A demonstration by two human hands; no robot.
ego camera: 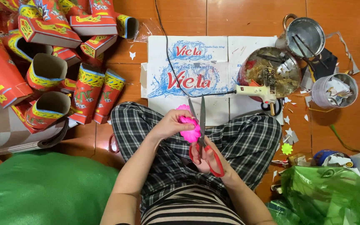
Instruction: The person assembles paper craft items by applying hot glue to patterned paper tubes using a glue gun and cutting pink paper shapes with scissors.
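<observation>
I sit cross-legged in checked trousers on a wooden floor. My left hand (169,124) pinches a bright pink paper flower (190,132) above my lap. My right hand (208,159) grips red-handled scissors (201,137); their blades point away from me and are spread apart around the flower's edge. Both hands are close together over my knees.
A flattened white cardboard sheet (188,66) lies ahead with a cream glue gun (258,92) and its black cord. A pile of red-and-yellow paper boots (46,54) fills the left. Metal pots (307,31), a cup of scraps (336,89), green plastic bags (326,196) and a green sack (42,187) surround me.
</observation>
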